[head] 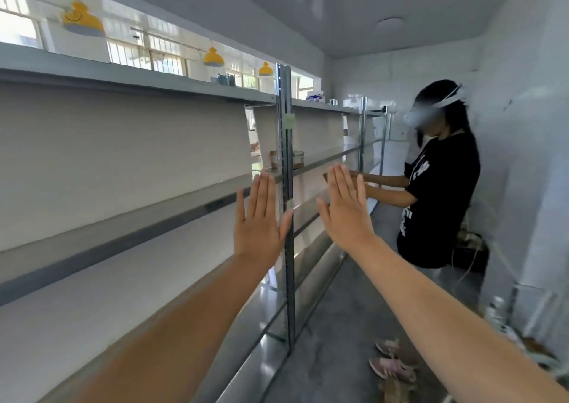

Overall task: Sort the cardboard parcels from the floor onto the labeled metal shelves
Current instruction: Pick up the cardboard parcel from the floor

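Both my arms reach straight out in front of me. My left hand [260, 218] is flat and open, fingers up, in front of the grey metal shelves [123, 218] near an upright post [288, 187]. My right hand [346, 208] is also flat and open, holding nothing. A small cardboard parcel [297, 159] lies on the middle shelf behind the post. A pale label [289, 122] is stuck on the post. Another brown parcel [325, 177] shows just behind my right hand's fingers.
A person in a black T-shirt [440, 193] with a headset stands ahead on the right, hands at the shelf. Pink shoes [392, 359] and clutter [523, 341] lie on the grey floor along the right wall. Small boxes [315, 97] stand on the top shelf.
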`<state>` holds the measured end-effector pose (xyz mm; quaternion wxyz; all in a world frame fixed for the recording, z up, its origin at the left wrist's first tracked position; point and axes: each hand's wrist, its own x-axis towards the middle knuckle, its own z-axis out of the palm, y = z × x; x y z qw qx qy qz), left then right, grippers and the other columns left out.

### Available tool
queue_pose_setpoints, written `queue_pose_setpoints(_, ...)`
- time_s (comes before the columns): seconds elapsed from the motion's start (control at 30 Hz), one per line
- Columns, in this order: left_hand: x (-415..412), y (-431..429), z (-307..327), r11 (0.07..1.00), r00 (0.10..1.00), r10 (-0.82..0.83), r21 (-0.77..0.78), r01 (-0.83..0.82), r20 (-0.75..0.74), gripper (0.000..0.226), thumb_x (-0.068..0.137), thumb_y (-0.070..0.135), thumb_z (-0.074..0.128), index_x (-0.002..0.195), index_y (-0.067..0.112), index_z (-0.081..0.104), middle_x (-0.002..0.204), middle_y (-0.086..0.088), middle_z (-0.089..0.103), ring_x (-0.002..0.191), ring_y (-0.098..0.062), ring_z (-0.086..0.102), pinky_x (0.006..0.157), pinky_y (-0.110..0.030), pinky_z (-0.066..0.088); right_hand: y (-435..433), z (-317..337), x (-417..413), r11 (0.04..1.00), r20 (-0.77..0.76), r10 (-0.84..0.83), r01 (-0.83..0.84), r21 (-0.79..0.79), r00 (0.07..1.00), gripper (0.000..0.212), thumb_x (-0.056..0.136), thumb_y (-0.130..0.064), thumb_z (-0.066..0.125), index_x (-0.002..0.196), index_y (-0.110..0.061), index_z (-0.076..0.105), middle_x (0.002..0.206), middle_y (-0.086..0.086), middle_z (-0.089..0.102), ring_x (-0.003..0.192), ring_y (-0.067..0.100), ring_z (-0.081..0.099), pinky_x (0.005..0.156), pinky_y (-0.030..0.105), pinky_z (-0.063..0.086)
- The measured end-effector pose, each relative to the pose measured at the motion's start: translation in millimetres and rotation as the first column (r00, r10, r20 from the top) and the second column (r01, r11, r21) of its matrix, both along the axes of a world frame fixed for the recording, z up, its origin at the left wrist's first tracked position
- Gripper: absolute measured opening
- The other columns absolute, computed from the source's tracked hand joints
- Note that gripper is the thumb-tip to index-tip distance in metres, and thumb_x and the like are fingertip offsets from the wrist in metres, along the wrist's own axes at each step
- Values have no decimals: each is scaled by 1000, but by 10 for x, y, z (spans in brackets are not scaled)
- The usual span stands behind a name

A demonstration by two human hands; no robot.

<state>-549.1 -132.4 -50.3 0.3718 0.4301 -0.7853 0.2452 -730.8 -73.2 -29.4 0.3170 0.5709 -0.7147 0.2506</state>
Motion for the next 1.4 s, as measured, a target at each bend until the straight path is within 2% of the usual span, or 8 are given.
queue_pose_setpoints(0.37, -1771, 266, -320, 959, 958, -285, 18, 284, 24, 72, 105, 52, 19, 159, 5, 11, 168, -11, 7, 155, -23, 6, 126, -50, 8, 541, -313, -1407, 976, -28, -215, 215, 16, 976, 66, 105, -38, 29, 157, -2, 10, 166, 12, 8, 154, 22, 3, 124, 46, 0)
queue_pose_setpoints(0.63, -2422, 432, -641, 914, 917, -399, 89, 395, 27, 73, 104, 53, 14, 160, 7, 5, 169, -8, 4, 156, -20, 2, 126, -45, -2, 818, -670, -1878, 947, 14, -317, 316, 66, 948, 69, 103, -44, 15, 157, -3, 11, 166, 12, 9, 154, 23, 4, 125, 47, 5)
queue_pose_setpoints(0.73, -2593, 400, -794, 908, 909, -414, 85, 410, 39, 72, 105, 53, 14, 160, 6, 7, 169, -10, 6, 156, -21, 5, 126, -47, 4, 820, -800, -1981, 936, 16, -340, 337, 100, 940, 70, 101, -45, 11, 158, -4, 9, 166, 12, 8, 154, 23, 3, 125, 47, 5)
queue_pose_setpoints(0.93, -2910, 138, -1009, 865, 873, -488, 143, 482, 14, 72, 106, 52, 22, 160, 8, 6, 169, -10, 5, 156, -21, 4, 126, -49, 8, 583, -976, -2184, 916, 26, -383, 376, 138, 924, 68, 102, -44, 14, 158, -4, 10, 166, 13, 10, 154, 25, 5, 125, 47, 4)
queue_pose_setpoints(1.03, -3067, -83, -1104, 861, 869, -494, 159, 483, 31, 73, 106, 53, 21, 160, 8, 4, 169, -8, 2, 156, -20, 1, 126, -47, 4, 378, -1073, -2272, 908, 31, -395, 385, 164, 918, 69, 101, -44, 11, 158, -4, 10, 166, 13, 9, 154, 25, 4, 124, 46, 2)
queue_pose_setpoints(1.2, -3334, -545, -1182, 832, 843, -536, 197, 519, 43, 73, 106, 53, 20, 160, 7, 0, 169, -9, -3, 156, -21, -3, 125, -49, 7, -50, -1251, -2416, 896, 30, -404, 389, 214, 914, 72, 98, -43, 6, 157, -2, 11, 166, 14, 8, 154, 26, 3, 124, 47, 3)
queue_pose_setpoints(1.4, -3613, -1097, -1236, 797, 813, -582, 209, 566, 21, 73, 105, 54, 19, 160, 7, 4, 169, -9, 2, 156, -21, -1, 126, -49, 6, -542, -1379, -2645, 855, 46, -473, 446, 263, 880, 72, 99, -45, 2, 158, -5, 7, 167, 11, 5, 154, 23, -2, 125, 47, 3)
